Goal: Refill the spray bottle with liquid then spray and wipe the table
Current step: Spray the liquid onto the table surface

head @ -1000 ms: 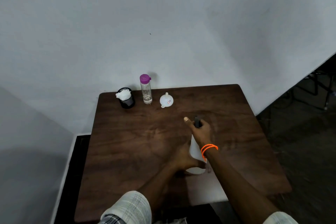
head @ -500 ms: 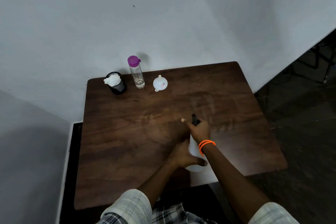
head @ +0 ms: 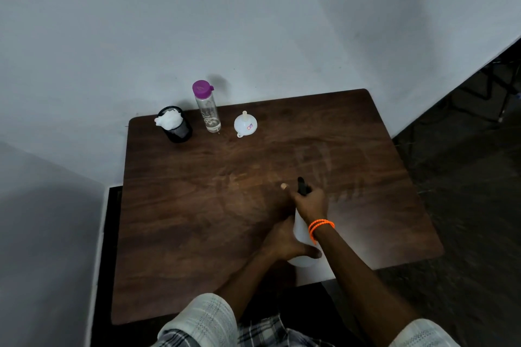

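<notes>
Along the table's (head: pixel 197 205) far edge: cup (head: pixel 177 128) left, water bottle (head: pixel 207 110) middle, funnel (head: pixel 245 125) right

A plain, sparsely furnished room, more like a bare workspace or makeshift test corner than a lived-in home. A small dark wooden table (head: pixel 197 205) stands pushed against a blank whitish wall (head: pixel 253 22) with no pictures or shelves. The floor (head: pixel 465 191) to the right is dark and dim, with thin metal legs of some stand or chair (head: pixel 504 87) at the far edge. On the table's back edge sit only a few household items: a black mesh cup (head: pixel 179 129), a clear bottle (head: pixel 208 107) and a white funnel (head: pixel 245 124).
</notes>
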